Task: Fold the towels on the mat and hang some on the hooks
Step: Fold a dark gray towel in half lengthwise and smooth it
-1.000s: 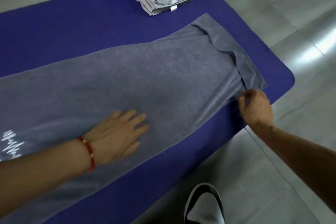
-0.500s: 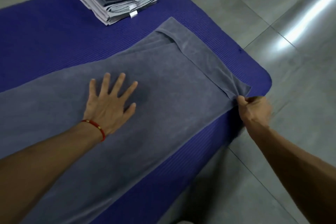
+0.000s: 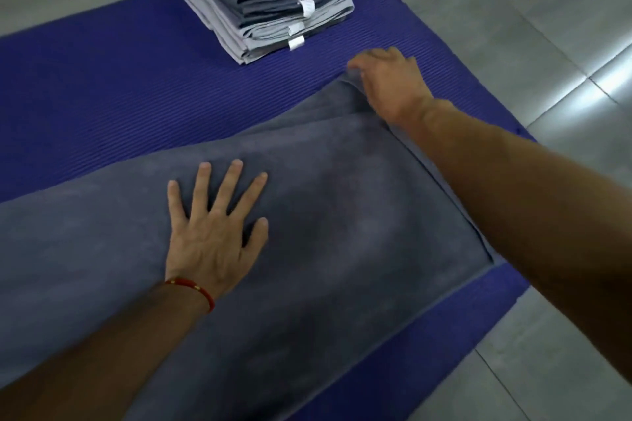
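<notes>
Both hands are working the grey towel (image 3: 325, 215): the left hand (image 3: 213, 232) is lying flat with fingers spread, pressing the cloth near centre frame, while the right hand (image 3: 386, 85) at about one o'clock is curling its fingers over the towel's far corner. That towel is lying spread across the blue mat (image 3: 102, 85), running from seven o'clock toward one. It looks soft, limp and light, likely sliding and wrinkling easily, so corners and hems seem the best holds. Folded towels (image 3: 266, 0) are sitting stacked at twelve o'clock
</notes>
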